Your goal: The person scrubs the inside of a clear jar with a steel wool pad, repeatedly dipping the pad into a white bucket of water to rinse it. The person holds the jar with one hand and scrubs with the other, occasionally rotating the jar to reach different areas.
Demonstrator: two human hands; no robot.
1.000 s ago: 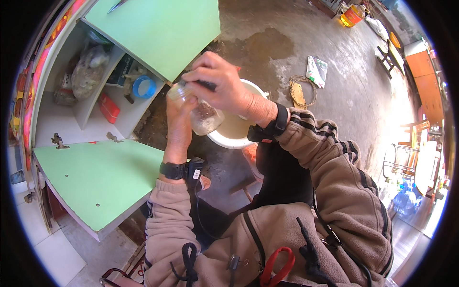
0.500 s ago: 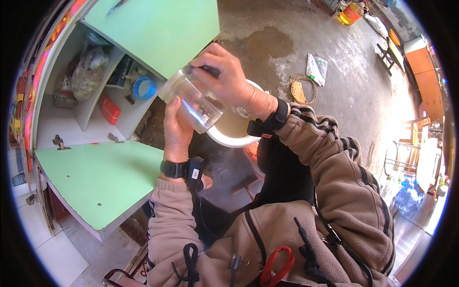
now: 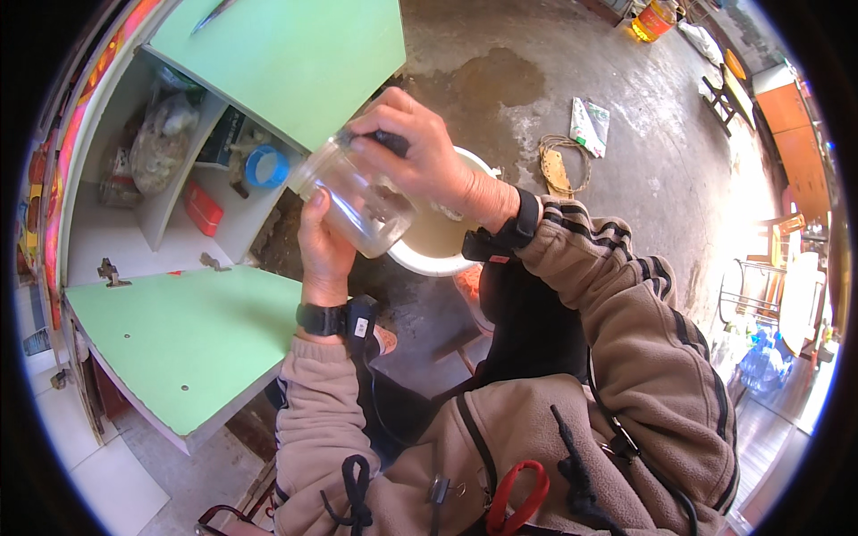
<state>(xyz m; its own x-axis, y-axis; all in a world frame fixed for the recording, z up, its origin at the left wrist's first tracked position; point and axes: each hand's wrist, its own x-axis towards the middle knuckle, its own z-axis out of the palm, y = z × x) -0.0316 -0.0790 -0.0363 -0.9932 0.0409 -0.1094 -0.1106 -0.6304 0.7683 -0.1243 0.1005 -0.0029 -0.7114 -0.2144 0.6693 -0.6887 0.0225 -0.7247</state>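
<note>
My left hand (image 3: 323, 237) is wrapped around a clear jar (image 3: 375, 221), thumb along its side. The jar lies tilted, its rimmed end toward the upper left. Against its far side is my right hand (image 3: 420, 152), fingers curled over a small dark thing (image 3: 390, 141); most of that is hidden, so I cannot tell its kind. Beneath the jar and my right wrist stands a white basin (image 3: 435, 266) with cloudy water in it.
At left stands a cabinet with green doors (image 3: 188, 344) swung open; inside are a blue cup (image 3: 267, 166), a red box (image 3: 204, 209) and a plastic bag (image 3: 164, 143). A coil (image 3: 565, 167) and a packet (image 3: 590, 127) lie on the floor. An oil bottle (image 3: 655, 21) stands far right.
The jar has shifted slightly down and left and turned a little in my left hand. My right hand has moved slightly left along with it, its fingers still on the dark thing.
</note>
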